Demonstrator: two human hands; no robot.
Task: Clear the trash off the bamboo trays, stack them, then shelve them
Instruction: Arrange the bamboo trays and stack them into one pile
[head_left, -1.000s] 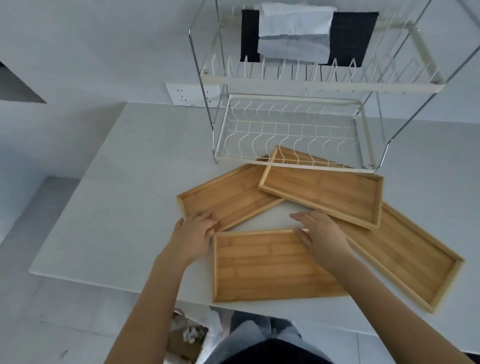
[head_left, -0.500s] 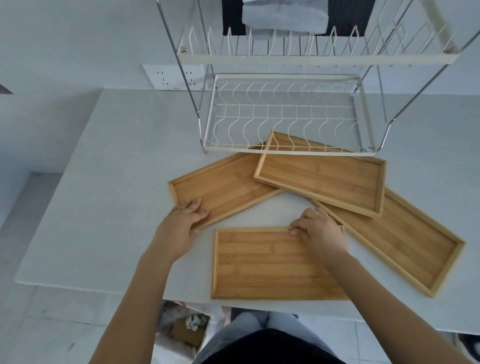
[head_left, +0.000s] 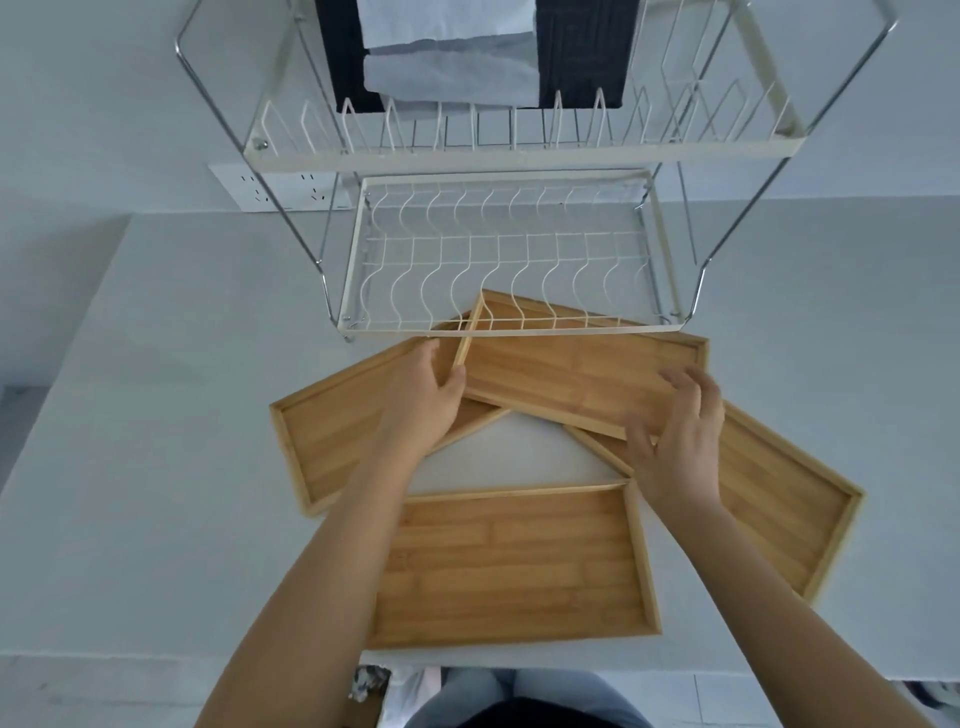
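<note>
A pale grey desk (head_left: 156, 415) is filling most of the view, standing against a light wall where a white socket strip (head_left: 280, 188) is showing just above the desk's far edge. A two-tier wire dish rack (head_left: 498, 249) is sitting at the far edge, and a dark cloth with pale folded sheets (head_left: 447, 52) is hanging behind its upper tier. Four bamboo trays are lying bare on the desk: the near tray (head_left: 514, 566) is sitting square at the near edge, the left tray (head_left: 332, 431) is angling toward the left edge, the right tray (head_left: 779, 499) is angling toward the right edge, and the far tray (head_left: 582, 374) is resting on top of the left and right ones, its far corner tucked under the rack's lower tier. Below the near edge, some crumpled litter (head_left: 371, 683) is showing on the floor side.

The left hand (head_left: 421, 395) is closing on the far tray's left end, its thumb pressing the rim. The right hand (head_left: 680, 431) is gripping the far tray's near rim toward its right end, fingers curling over the edge.

Half a second ago the left hand was resting on the left tray and the right hand was at the near tray's far corner; both have since reached forward to the far tray. The trays themselves are lying as they were.
</note>
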